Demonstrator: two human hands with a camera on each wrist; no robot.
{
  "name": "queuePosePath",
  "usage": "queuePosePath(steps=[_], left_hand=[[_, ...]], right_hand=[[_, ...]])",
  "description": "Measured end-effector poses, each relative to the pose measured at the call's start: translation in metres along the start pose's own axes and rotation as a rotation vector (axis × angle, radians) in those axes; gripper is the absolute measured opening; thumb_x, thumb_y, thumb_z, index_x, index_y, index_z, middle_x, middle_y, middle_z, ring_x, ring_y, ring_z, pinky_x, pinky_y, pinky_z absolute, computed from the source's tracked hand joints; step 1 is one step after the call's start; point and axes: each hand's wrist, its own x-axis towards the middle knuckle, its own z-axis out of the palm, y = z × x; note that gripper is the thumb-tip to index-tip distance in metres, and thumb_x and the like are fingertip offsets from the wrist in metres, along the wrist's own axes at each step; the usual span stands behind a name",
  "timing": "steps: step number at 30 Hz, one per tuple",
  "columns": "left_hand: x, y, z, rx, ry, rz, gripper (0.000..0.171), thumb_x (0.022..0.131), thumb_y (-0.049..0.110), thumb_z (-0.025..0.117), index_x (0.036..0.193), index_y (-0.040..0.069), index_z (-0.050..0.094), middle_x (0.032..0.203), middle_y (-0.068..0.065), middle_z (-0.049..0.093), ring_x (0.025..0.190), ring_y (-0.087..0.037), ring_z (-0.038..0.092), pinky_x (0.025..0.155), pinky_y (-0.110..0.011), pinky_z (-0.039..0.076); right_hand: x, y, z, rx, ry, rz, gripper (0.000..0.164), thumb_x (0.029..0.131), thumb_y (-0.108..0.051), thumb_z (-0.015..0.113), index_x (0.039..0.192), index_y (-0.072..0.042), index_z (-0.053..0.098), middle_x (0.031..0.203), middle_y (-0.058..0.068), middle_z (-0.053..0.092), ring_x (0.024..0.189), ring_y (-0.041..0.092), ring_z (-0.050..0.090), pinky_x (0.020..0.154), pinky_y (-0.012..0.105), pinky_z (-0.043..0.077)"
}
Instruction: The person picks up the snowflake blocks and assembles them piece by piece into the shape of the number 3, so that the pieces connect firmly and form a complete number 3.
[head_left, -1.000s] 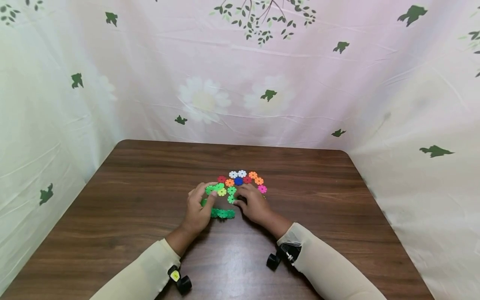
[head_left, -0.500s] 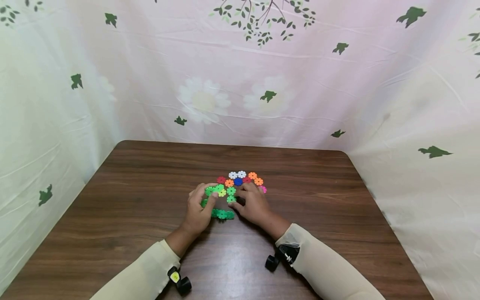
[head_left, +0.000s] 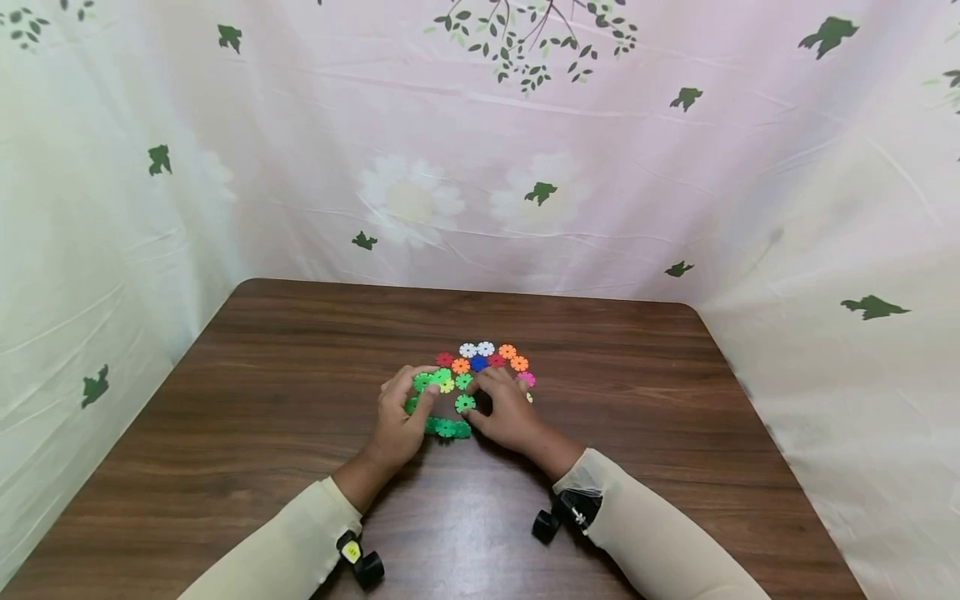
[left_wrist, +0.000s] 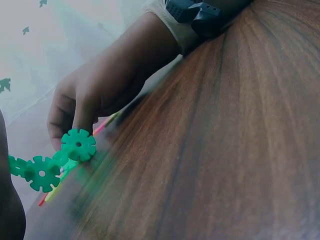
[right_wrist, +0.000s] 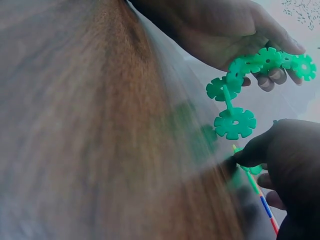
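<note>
My left hand [head_left: 400, 419] grips a curved chain of interlocked green notched plastic discs [head_left: 446, 428]. The chain hangs above the table in the right wrist view, its end disc [right_wrist: 235, 123] lowest. Opposite, my right hand [head_left: 512, 408] pinches a loose green notched disc [head_left: 465, 403] at its edge, between thumb and fingers, close to the tabletop. Another green disc [head_left: 464, 381] lies just beyond it. In the left wrist view my right hand [left_wrist: 100, 95] reaches down behind the chain [left_wrist: 42, 173], which hides part of its fingertips.
Loose notched discs lie flat beyond my hands: white discs [head_left: 477, 349], a blue disc [head_left: 478, 363], orange discs [head_left: 513, 357], red ones and a pink disc [head_left: 527, 379]. A yellow disc [head_left: 529, 397] is partly hidden by my right hand. A patterned cloth [head_left: 480, 208] surrounds the brown table [head_left: 300, 333].
The loose green disc at my right fingers has slid slightly toward me, away from the green disc beyond it. My left hand and its chain stay nearly still.
</note>
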Motion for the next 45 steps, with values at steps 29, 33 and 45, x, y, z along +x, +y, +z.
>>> queuePosePath(steps=[29,33,45], left_hand=[[0.0,0.002,0.002,0.005,-0.008,0.029,0.03,0.099,-0.008,0.067,0.127,0.002,0.074,0.098,-0.009,0.073,0.09,-0.013,0.064,0.087,-0.035,0.05],[-0.002,0.0,0.001,0.018,-0.015,0.019,0.027,0.102,-0.005,0.067,0.126,0.003,0.074,0.097,-0.01,0.072,0.089,-0.013,0.064,0.09,-0.036,0.049],[-0.003,0.0,0.001,0.021,-0.034,0.03,0.029,0.101,-0.004,0.068,0.129,0.005,0.073,0.1,-0.005,0.072,0.09,-0.012,0.064,0.093,-0.039,0.046]], right_hand=[[-0.001,0.003,0.001,0.097,0.28,-0.268,0.039,0.098,0.001,0.076,0.136,0.003,0.07,0.117,0.017,0.079,0.094,0.028,0.069,0.094,0.052,0.056],[-0.002,-0.001,-0.001,0.104,0.312,-0.295,0.041,0.098,0.002,0.076,0.139,0.003,0.068,0.125,0.019,0.077,0.103,0.03,0.07,0.094,0.049,0.059],[0.0,-0.016,-0.008,0.205,0.414,-0.461,0.047,0.093,0.014,0.075,0.139,0.008,0.066,0.095,0.011,0.064,0.076,0.018,0.054,0.067,0.026,0.049]])
